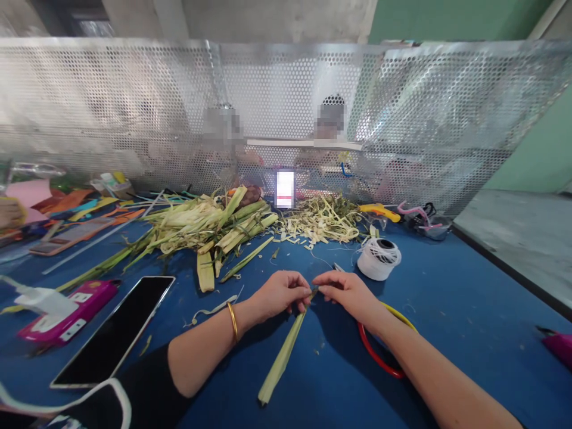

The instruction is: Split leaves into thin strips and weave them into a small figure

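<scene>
My left hand (pixel 279 293) and my right hand (pixel 346 292) meet over the blue table (pixel 447 310), both pinched on the far end of a long pale green palm leaf strip (pixel 281 357). The strip runs from my fingertips back toward me and lies on the table. A gold bangle (pixel 232 322) sits on my left wrist. Under my right forearm lies a red and yellow ring (pixel 379 357). A spool of white thread (pixel 379 257) stands just beyond my right hand.
A heap of green palm leaves (pixel 210 226) and pale leaf scraps (pixel 319 221) lie farther back. A dark phone (pixel 114 330) and a pink power strip (pixel 67 313) lie at left. A perforated metal screen (pixel 286 107) fences the table; two people sit behind it.
</scene>
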